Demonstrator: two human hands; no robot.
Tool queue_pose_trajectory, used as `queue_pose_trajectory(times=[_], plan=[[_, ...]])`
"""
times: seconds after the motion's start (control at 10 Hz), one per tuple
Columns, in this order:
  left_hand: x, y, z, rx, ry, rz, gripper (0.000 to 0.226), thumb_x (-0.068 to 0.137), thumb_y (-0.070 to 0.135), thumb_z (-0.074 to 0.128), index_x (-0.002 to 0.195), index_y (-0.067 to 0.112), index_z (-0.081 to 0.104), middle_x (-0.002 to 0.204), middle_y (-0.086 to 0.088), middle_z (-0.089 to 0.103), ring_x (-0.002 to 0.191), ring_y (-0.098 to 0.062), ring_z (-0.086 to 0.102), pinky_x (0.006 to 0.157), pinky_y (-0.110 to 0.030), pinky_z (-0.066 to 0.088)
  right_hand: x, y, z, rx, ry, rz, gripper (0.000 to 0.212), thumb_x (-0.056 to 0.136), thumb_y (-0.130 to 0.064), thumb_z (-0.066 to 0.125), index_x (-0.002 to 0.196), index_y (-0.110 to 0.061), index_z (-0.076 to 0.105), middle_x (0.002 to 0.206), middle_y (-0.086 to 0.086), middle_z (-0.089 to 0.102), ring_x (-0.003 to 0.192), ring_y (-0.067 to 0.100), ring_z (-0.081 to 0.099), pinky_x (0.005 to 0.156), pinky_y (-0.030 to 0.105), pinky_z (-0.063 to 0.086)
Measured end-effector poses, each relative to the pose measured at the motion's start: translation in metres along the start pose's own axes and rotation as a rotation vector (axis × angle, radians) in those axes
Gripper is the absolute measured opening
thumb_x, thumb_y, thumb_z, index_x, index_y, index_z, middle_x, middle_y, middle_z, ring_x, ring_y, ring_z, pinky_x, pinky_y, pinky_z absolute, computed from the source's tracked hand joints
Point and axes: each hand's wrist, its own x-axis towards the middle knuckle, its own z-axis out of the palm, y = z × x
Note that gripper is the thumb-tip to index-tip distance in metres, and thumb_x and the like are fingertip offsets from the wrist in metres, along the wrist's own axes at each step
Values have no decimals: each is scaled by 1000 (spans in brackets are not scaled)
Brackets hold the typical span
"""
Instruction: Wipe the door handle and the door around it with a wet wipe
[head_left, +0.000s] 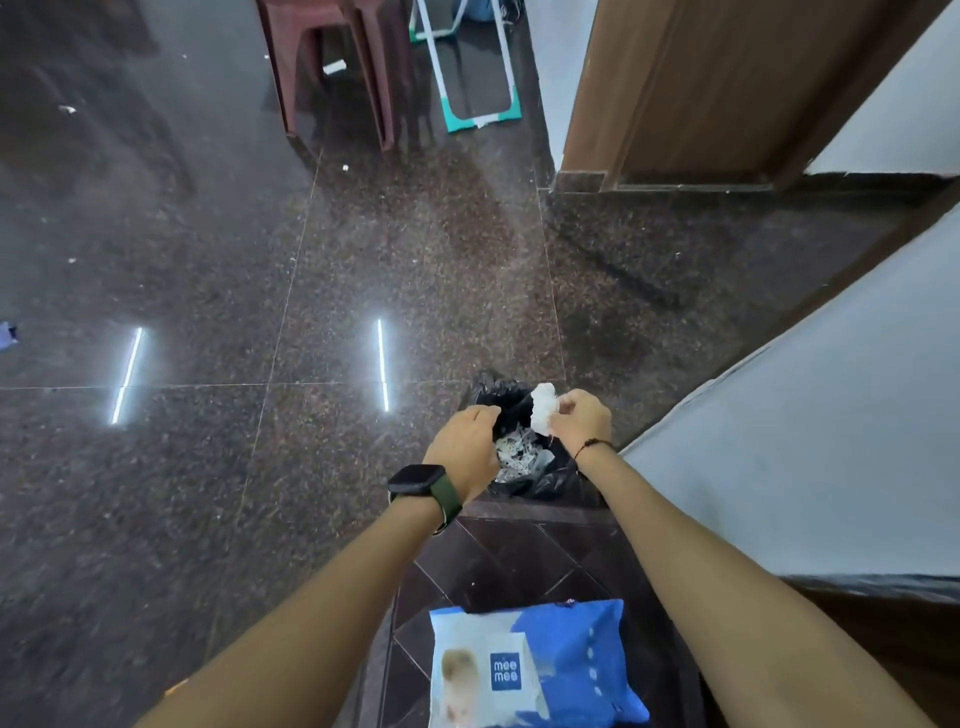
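Dark, shiny floor (218, 260) tiles with tiny speckles fill most of the room, and two bright strips of light shine back from them. Small white bits lie here and there on the floor. Far off stand the legs of a brown plastic chair (332, 67), and beside it a flat mop (475, 73) with a green and white frame lies on the floor. On the right a brown wooden door (727, 88) stands by a pale wall (831, 441).

Close to the person a black trash bag (524, 457) sits open on the floor, with white scraps inside. The left hand (462, 447) — it wears a black watch on a green strap — pinches the bag's edge and holds it open. The right hand (579, 421) has its fingers curled round a crumpled white wet wipe (543, 408), just over the mouth of the bag.

Nearer still, on a dark brown counter (519, 561) with slanting lines, lies a blue and white pack of wipes (535, 670). Its label reads "mee mee".
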Motion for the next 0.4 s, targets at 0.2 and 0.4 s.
queue_pose_trajectory(times=[0.2, 0.4], plan=[[7, -15, 11, -11, -7, -12, 50, 84, -3, 37, 134, 4, 35, 139, -14, 43, 125, -28, 40, 101, -35, 34, 31, 21, 28, 95, -90, 131, 36, 88, 1, 54, 122, -9, 58, 130, 9, 57, 109, 25, 57, 75, 21, 42], [1, -11, -6, -16, 4, -19, 50, 86, -2, 37, 135, 5, 32, 142, -14, 40, 126, -29, 39, 103, -37, 34, 10, 15, 13, 81, 9, 95, 21, 89, 1, 46, 95, 2, 67, 119, 14, 63, 96, 33, 62, 81, 33, 52]])
